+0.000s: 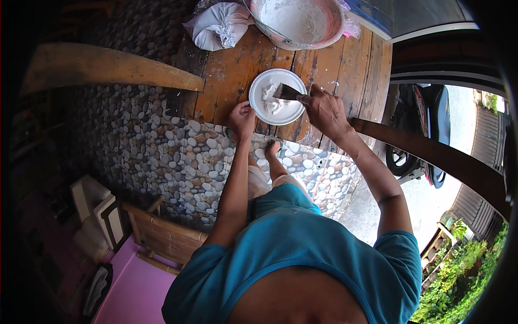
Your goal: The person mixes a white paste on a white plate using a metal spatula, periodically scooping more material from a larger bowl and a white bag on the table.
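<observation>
On the wooden table lies a round white lid or shallow plate point(259, 112) with a lump of white paste point(273, 102) in its middle. My right hand point(326, 112) is closed round the handle of a putty knife point(288, 93). The knife's dark blade points left and touches the paste. At the plate's lower left edge, my left hand point(242, 120) grips the rim between thumb and fingers.
A bucket point(272, 35) smeared with white stands at the table's far side, beside a tied white bag point(220, 27). Wooden posts point(108, 66) flank the table point(226, 70). A motorcycle point(426, 129) is parked at the right, and a bamboo bench point(162, 229) stands behind on the left.
</observation>
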Demonstrator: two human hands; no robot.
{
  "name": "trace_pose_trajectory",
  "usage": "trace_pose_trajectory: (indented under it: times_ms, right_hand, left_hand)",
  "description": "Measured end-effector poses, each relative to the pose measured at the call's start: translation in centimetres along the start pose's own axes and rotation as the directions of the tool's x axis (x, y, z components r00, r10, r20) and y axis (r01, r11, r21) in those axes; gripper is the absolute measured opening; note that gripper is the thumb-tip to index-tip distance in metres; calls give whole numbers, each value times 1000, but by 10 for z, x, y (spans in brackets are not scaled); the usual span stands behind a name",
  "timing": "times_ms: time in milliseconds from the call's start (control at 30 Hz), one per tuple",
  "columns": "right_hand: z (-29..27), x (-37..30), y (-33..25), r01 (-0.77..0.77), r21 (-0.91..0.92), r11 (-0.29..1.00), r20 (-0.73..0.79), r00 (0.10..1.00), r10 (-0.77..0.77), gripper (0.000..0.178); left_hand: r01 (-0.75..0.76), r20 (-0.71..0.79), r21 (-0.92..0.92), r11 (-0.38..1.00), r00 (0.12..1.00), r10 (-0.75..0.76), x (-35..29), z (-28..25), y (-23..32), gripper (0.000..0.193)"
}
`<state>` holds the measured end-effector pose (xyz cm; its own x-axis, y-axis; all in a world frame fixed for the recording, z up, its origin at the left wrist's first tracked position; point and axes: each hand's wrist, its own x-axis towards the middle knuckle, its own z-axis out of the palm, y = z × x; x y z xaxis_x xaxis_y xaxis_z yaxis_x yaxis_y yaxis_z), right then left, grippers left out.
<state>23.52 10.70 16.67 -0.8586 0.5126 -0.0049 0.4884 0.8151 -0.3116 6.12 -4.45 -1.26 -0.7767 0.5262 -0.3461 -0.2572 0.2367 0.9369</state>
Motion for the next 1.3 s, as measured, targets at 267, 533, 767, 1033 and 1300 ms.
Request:
trace_pose_trajectory:
  times_ms: [267, 533, 767, 1033, 1300]
  right_hand:
    - [29, 13, -9, 55, -71, 996, 61, 997, -51, 6]
    - [17, 21, -18, 6, 18, 1000, 24, 1000, -7, 17]
    - [23, 1, -1, -14, 28, 1000, 31, 999, 13, 14]
    - [39, 11, 5, -29, 21, 999, -59, 998, 31, 15]
    - [-4, -56, -4, -179, 123, 976, 51, 983, 174, 18]
  left_hand:
    - [59, 40, -28, 998, 998, -58, -3, 3, 7, 26]
    - [-9, 31, 32, 999, 999, 8, 3, -2, -8, 27]
    - [20, 21, 22, 1000, 1000, -20, 1, -2, -5, 26]
    - [-6, 37, 5, 1000, 999, 6, 4, 1, 1, 27]
    - [35, 20, 47, 998, 999, -36, 0, -5, -6, 32]
